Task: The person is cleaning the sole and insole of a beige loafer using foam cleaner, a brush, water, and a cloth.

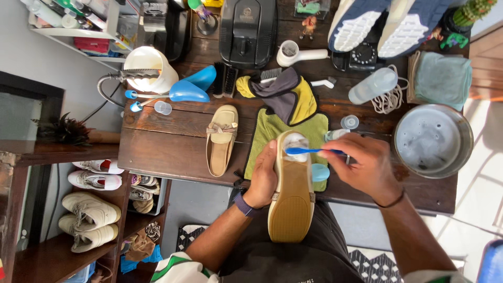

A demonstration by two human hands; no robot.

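Beige shoe, sole up, over my lap at six o'clock.
My left hand wraps its side; my right hand pinches a blue toothbrush on the heel; beyond, a green cloth on the dark wooden table; metal bowl at three o'clock; shoe shelf at eight.

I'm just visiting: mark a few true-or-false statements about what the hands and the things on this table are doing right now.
1. The left hand grips a beige slip-on shoe, sole up. True.
2. The right hand holds a red sponge. False: a blue toothbrush.
3. A matching beige shoe lies on the dark wooden table. True.
4. The round metal basin sits left of the shoes. False: it sits right.
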